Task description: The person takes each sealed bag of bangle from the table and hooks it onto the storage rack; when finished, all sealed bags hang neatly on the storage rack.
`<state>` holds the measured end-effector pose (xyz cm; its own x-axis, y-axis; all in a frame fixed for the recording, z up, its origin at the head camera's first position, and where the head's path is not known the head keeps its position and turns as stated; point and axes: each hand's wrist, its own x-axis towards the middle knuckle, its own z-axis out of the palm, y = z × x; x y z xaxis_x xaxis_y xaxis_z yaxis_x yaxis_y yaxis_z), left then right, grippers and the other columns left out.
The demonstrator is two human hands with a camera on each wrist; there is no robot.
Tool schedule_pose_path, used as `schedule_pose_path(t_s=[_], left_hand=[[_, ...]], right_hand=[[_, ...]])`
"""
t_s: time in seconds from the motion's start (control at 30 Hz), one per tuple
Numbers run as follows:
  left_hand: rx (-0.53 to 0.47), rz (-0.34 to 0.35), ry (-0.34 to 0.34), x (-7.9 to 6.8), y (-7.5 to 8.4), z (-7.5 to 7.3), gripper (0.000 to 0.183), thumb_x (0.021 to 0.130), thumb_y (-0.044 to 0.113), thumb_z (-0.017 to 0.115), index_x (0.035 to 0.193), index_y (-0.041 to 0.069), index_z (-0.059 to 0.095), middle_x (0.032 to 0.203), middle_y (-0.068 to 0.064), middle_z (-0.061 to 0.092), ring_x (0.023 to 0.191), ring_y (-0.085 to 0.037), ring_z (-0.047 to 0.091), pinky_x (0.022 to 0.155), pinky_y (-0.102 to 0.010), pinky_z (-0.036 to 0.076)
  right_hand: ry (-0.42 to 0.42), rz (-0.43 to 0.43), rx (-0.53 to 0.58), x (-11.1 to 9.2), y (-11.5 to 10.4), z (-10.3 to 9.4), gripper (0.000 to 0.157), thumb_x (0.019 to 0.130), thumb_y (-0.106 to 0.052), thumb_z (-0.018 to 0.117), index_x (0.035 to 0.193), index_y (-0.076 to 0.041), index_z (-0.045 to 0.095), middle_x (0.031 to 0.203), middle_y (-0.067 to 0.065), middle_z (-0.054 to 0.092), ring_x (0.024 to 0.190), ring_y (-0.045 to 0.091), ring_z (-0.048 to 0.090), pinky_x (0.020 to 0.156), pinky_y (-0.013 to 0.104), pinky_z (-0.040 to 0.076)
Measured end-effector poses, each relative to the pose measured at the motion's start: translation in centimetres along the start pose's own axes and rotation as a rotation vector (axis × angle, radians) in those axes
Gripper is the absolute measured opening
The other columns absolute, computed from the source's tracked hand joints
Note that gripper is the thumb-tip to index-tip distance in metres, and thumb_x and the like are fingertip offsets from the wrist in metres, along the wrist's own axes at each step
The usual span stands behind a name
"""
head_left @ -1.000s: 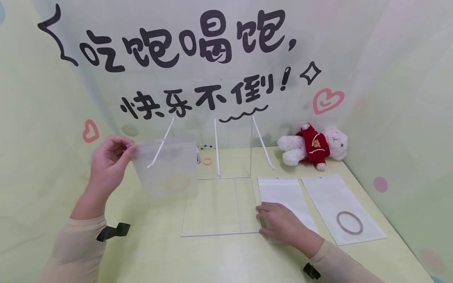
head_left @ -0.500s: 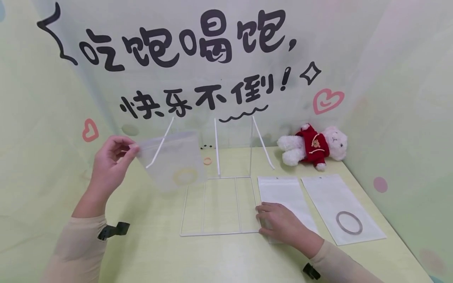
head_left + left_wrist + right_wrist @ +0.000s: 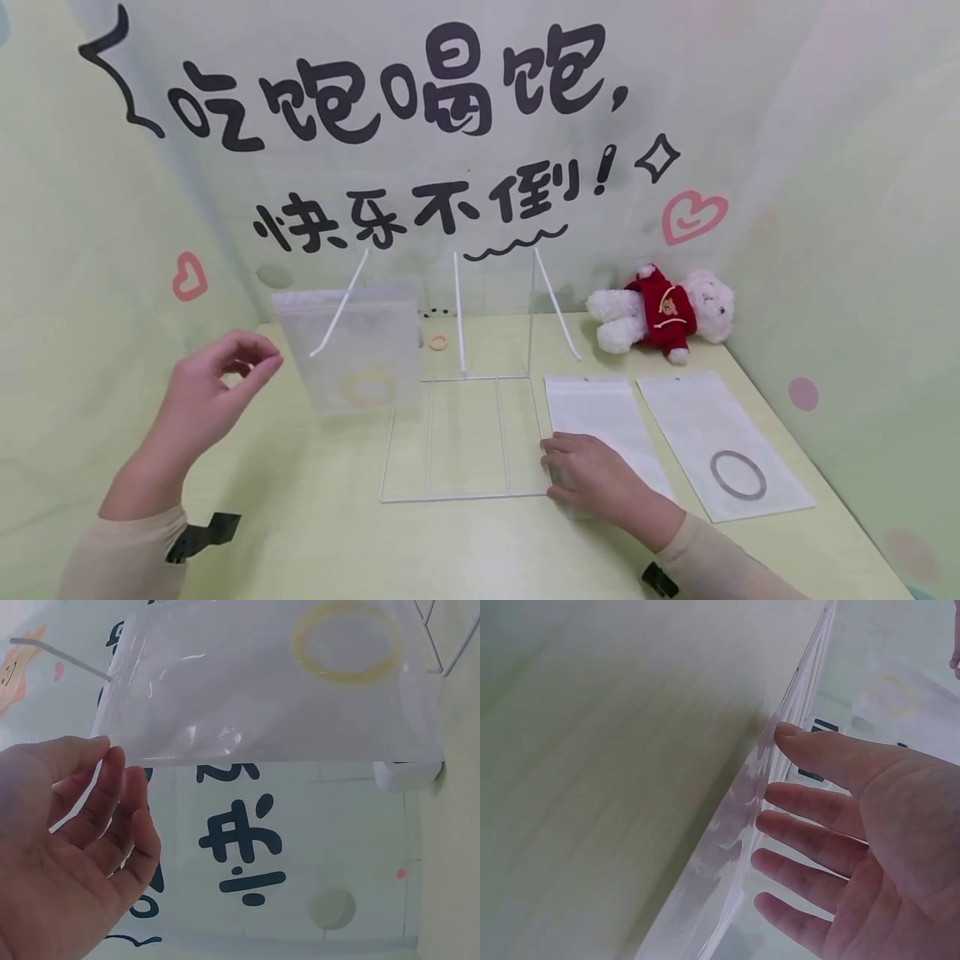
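A translucent zip bag with a yellow ring showing through hangs from the left prong of a white wire rack. My left hand is just left of the bag, loosely curled and holding nothing. In the left wrist view its fingertips are close by the corner of the bag. My right hand rests at the right edge of the rack's base, over a white zip bag lying flat. Its relaxed fingers are at the bag's edge in the right wrist view.
A second flat white bag with a grey ring lies at the right. Behind it rests a plush bear in red. A small orange ring lies behind the rack. A printed curtain backs the table.
My left hand has let go of the yellow-ring bag and drawn back left and down. The bag swung right, then back left, and now hangs by itself. My right hand stays in place.
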<state>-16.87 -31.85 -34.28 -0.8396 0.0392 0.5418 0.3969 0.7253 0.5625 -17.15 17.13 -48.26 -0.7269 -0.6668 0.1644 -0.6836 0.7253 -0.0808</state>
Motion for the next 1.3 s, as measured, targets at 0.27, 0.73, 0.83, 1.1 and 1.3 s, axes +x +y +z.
schedule_pose_path(t_s=[0.27, 0.73, 0.83, 1.1, 1.3], left_hand=[[0.033, 0.112, -0.278, -2.0, -0.6, 3.9, 0.018, 0.091, 0.004, 0.076, 0.098, 0.02, 0.07, 0.088, 0.011, 0.069, 0.08, 0.001, 0.061, 0.067, -0.018, 0.056], [0.274, 0.115, -0.598, -6.3, -2.2, 11.4, 0.019, 0.088, 0.019, 0.082, 0.106, 0.017, 0.076, 0.109, 0.005, 0.069, 0.106, -0.021, 0.067, 0.093, -0.043, 0.061], [0.275, 0.144, -0.602, -6.8, -2.5, 12.1, 0.028, 0.085, 0.021, 0.084, 0.11, 0.013, 0.077, 0.117, 0.001, 0.069, 0.112, -0.023, 0.065, 0.095, -0.043, 0.06], [0.306, 0.214, -0.587, -7.8, -2.7, 13.1, 0.053, 0.076, 0.03, 0.091, 0.12, 0.006, 0.075, 0.129, -0.004, 0.068, 0.116, -0.026, 0.064, 0.094, -0.043, 0.061], [0.335, 0.232, -0.614, -8.3, -2.6, 13.4, 0.052, 0.076, 0.033, 0.09, 0.119, 0.008, 0.075, 0.129, -0.004, 0.068, 0.118, -0.026, 0.064, 0.097, -0.044, 0.06]], right_hand=[[0.001, -0.005, 0.018, 0.0, 0.0, 0.0, 0.033, 0.081, -0.028, 0.086, 0.107, -0.01, 0.078, 0.128, 0.01, 0.072, 0.123, 0.032, 0.066, 0.102, 0.049, 0.056], [-0.01, -0.02, 0.012, -0.3, 0.2, 0.2, 0.033, 0.081, -0.029, 0.086, 0.106, -0.009, 0.078, 0.127, 0.01, 0.072, 0.122, 0.031, 0.066, 0.103, 0.047, 0.057], [-0.005, -0.031, 0.003, -0.1, 0.4, 0.1, 0.033, 0.081, -0.028, 0.086, 0.106, -0.009, 0.078, 0.127, 0.01, 0.072, 0.123, 0.032, 0.066, 0.103, 0.048, 0.056], [-0.023, -0.045, 0.015, -0.1, 0.6, 0.2, 0.033, 0.082, -0.028, 0.086, 0.108, -0.008, 0.079, 0.128, 0.011, 0.073, 0.124, 0.033, 0.066, 0.104, 0.048, 0.056], [-0.026, -0.038, 0.021, 0.0, 0.6, 0.2, 0.032, 0.083, -0.028, 0.085, 0.109, -0.01, 0.078, 0.13, 0.01, 0.072, 0.125, 0.032, 0.065, 0.104, 0.048, 0.056]])
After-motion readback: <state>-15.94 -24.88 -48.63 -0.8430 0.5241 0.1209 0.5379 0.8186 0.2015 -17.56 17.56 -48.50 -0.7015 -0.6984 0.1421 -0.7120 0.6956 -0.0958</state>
